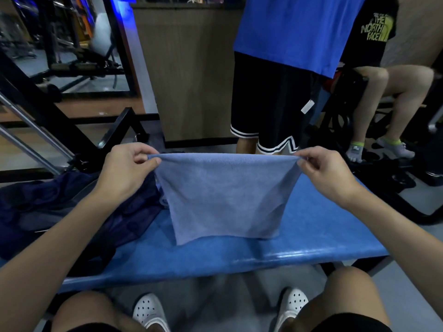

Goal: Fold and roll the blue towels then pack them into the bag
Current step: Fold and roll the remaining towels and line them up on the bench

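Observation:
A light blue towel [225,195] hangs stretched between my hands above the blue padded bench [318,226]. Its lower edge touches the bench top. My left hand [127,168] pinches the top left corner, and my right hand [328,171] pinches the top right corner. A dark navy bag [72,209] lies crumpled on the left part of the bench, partly under my left forearm. A bit of another pale blue cloth [163,200] shows between the bag and the hanging towel.
A person in a blue shirt and black shorts [271,97] stands just beyond the bench. Another person sits at the right [383,92]. A wooden counter [191,75] stands behind, with black gym frames [79,130] at the left. My knees and white shoes are below.

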